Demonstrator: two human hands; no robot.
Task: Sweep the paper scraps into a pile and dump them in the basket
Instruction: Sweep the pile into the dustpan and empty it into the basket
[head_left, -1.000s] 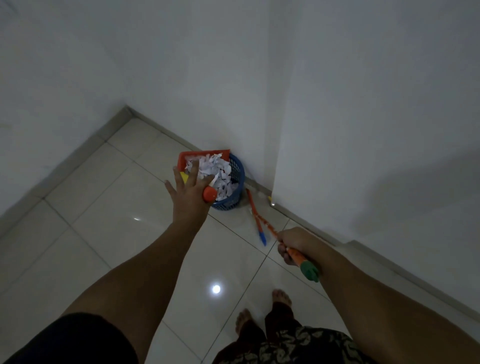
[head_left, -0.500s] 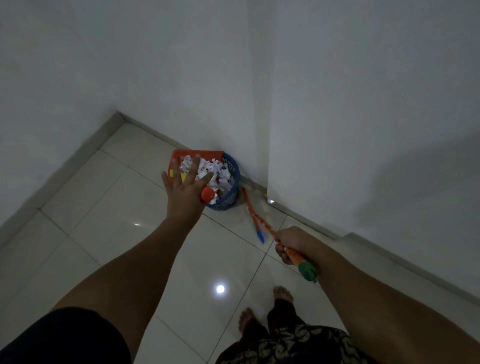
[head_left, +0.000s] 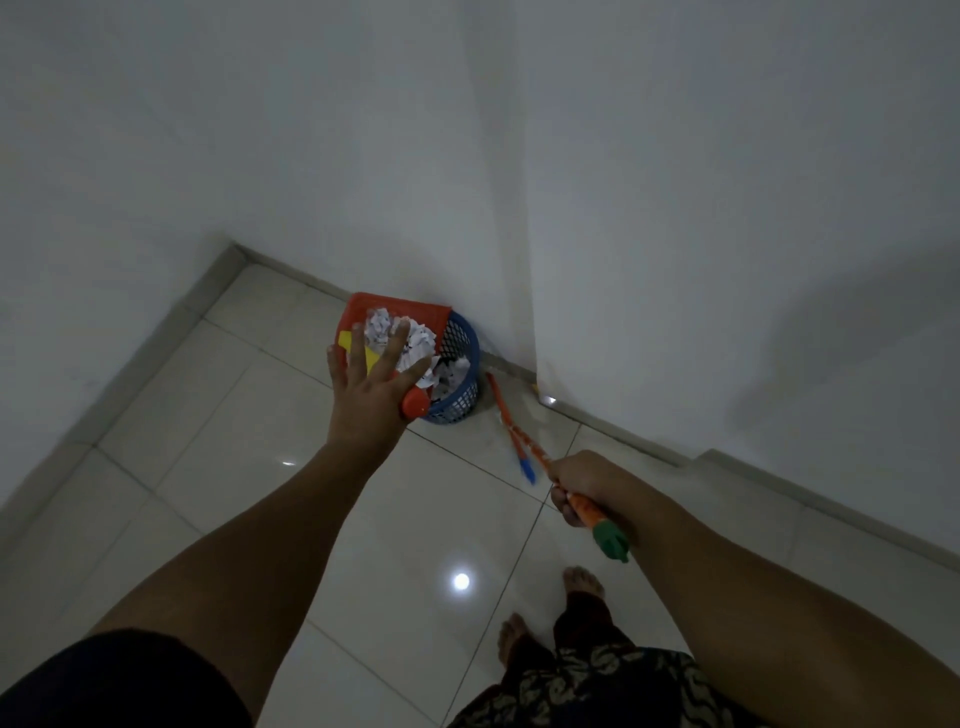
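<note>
Dump step in hand; the sweeping looks done, as I see no loose scraps on the floor (head_left: 208, 441).

- Nearest: bare feet (head_left: 584, 579) on glossy tile, with a lamp glare (head_left: 461, 581) just beside them.
- Right hand (head_left: 576, 486) is closed round the broom handle (head_left: 584, 509) and parked low. The green cap (head_left: 613, 543) pokes out behind the fist. The brush end is not visible.
- A blue-tipped orange stick (head_left: 519, 452) runs past the handle towards the basket. I cannot tell whether it lies on the floor or is a reflection.
- Left hand (head_left: 369, 395) is stretched out, fingers straight and splayed over the red dustpan (head_left: 400, 306). The handle end shows under the thumb, but the hold itself is hidden.
- The dustpan tilts over the blue basket (head_left: 462, 358). Paper scraps (head_left: 415, 345) are mostly in the pan, some already in the basket.
- The basket sits tight in the wall corner (head_left: 524, 208).

Next move, as I judge it: tip the pan steeper, with its lip kept inside the rim, so the wad slides in. Risks are light scraps spilling over the rim and the wall crowding the pan's swing. Dim light hides small bits.
</note>
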